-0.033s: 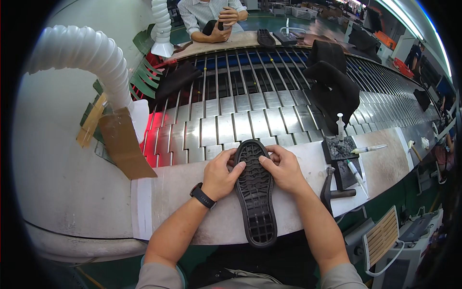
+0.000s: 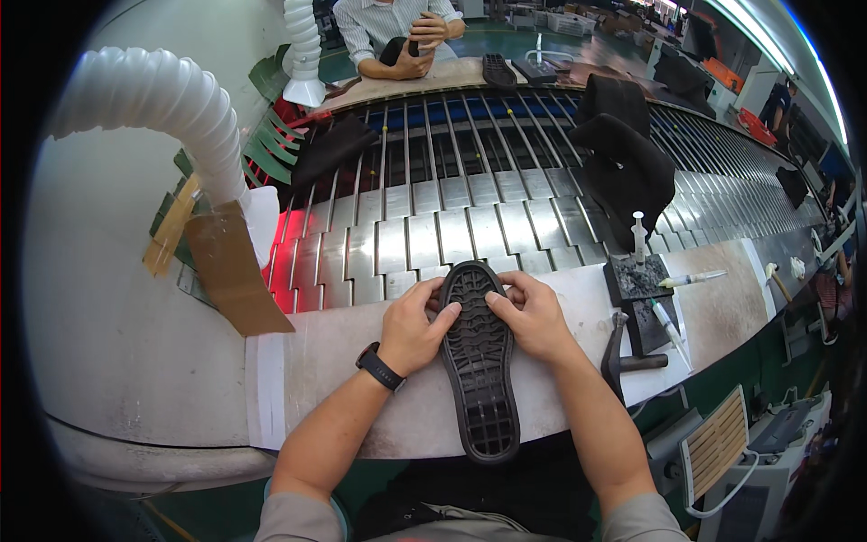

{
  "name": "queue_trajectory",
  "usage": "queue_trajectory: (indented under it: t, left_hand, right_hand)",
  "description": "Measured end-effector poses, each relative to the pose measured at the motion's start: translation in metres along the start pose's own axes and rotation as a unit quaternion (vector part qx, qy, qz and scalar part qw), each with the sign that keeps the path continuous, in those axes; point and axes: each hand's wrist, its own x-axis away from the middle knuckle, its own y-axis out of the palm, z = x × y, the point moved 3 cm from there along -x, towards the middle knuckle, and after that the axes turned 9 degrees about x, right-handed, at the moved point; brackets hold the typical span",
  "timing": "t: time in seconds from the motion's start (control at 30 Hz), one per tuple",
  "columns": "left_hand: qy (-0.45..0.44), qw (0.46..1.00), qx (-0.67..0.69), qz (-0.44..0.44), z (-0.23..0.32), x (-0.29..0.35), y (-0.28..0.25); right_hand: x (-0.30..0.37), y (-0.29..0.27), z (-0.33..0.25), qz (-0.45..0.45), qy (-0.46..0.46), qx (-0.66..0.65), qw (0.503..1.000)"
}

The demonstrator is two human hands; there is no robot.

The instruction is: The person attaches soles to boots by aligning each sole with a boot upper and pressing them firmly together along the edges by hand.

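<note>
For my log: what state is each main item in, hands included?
Shoe sole: held in both hands, lattice side up
Left hand: gripping sole's left edge
Right hand: gripping sole's right edge
Wristwatch: fastened on left wrist
Hammer: lying down, handle pointing right
One syringe: upright at the black block
White hose: arched

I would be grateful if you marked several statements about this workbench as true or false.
1. The left hand and right hand both hold the black shoe sole. True.
2. The dark watch is on the right wrist. False: it is on the left wrist.
3. The hammer lies to the right of the sole. True.
4. The ridged white hose nearest the person is at the picture's right. False: it is at the left.
5. One syringe stands upright at the dark block. True.
</note>
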Motion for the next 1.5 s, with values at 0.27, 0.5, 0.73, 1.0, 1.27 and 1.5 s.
queue_trajectory:
  t: [0.27,0.5,0.73,1.0,1.27,1.5]
  left_hand:
    - [0.004,1.000,0.012,0.004,-0.001,0.000,0.000]
    - [0.000,1.000,0.010,0.001,0.002,0.003,-0.001]
    - [0.002,1.000,0.004,0.003,-0.006,0.003,0.002]
    - [0.005,1.000,0.012,0.001,0.000,-0.002,0.001]
    - [-0.018,0.998,0.055,0.015,0.002,0.005,-0.008]
    - [-0.038,0.990,-0.116,0.063,-0.049,-0.143,-0.052]
  right_hand:
    - [0.001,-0.004,-0.005,-0.011,0.007,0.023,1.000]
    - [0.006,-0.002,-0.016,-0.026,0.024,0.007,0.999]
    - [0.005,0.000,-0.001,-0.009,0.028,-0.031,0.999]
    - [0.000,-0.007,-0.012,-0.008,0.023,0.032,0.999]
    - [0.014,-0.002,-0.027,0.028,0.000,0.024,0.999]
    - [0.010,-0.010,-0.018,0.081,0.027,-0.015,0.996]
